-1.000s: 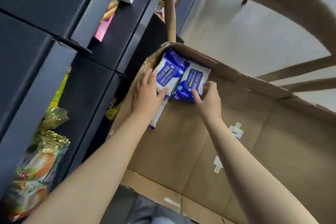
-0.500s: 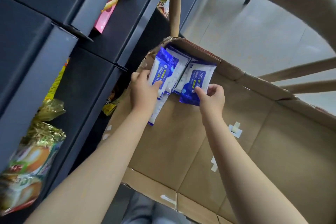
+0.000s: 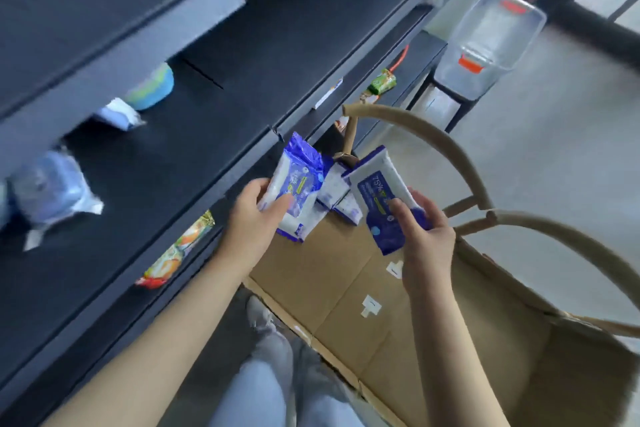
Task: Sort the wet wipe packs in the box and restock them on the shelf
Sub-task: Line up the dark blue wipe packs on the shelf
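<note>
Above the far corner of the cardboard box [image 3: 329, 274], both hands are holding wet wipe packs lifted off the box floor. A second ago the same packs were lying flat in that corner under the fingers. The left hand [image 3: 258, 218] is gripping the left pack [image 3: 298, 184], thumb across its face and fingers behind. A second pack may be stacked under it, but blur is preventing confirmation. The right hand [image 3: 424, 243] is pinching the right pack [image 3: 377, 191] by its lower end, thumb on top. Two further small packs [image 3: 336, 189] are showing between the hands; whether they are held or resting in the box cannot be told. The view is now taking in the dark shelf [image 3: 180, 156], so in judgement the pick is complete and restocking is beginning.

Materials: the packs are soft, glossy film pillows, blue and white, with crimped ends, and are likely slippery and yielding. The box is matt corrugated board with tan arched handles [image 3: 436, 146]. The shelf is flat and matt, and is already carrying similar wrapped packs [image 3: 52, 191].
</note>
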### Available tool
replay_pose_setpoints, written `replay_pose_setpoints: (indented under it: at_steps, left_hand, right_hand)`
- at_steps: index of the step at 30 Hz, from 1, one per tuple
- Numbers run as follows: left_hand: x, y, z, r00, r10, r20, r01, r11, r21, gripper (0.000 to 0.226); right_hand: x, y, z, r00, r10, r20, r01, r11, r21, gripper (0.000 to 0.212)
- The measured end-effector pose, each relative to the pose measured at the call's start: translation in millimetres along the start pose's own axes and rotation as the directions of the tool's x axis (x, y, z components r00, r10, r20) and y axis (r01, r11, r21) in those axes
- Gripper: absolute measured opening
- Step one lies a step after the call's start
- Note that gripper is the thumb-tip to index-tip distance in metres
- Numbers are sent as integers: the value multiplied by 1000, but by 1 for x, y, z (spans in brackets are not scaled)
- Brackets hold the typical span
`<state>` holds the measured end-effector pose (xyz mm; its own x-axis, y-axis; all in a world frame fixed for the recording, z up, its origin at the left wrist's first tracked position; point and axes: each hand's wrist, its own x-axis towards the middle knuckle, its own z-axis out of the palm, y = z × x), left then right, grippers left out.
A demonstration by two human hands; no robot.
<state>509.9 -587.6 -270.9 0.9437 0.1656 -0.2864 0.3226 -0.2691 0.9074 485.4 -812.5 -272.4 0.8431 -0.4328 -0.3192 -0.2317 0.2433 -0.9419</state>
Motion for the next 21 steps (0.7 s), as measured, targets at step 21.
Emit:
replay_pose_setpoints:
  at_steps: [21]
  left_hand:
    - [-173,88,-338,715,226,-662,-366,927,-79,24]
  right_hand:
    - [-179,-136,238,728,-253,638,109,961,256,11]
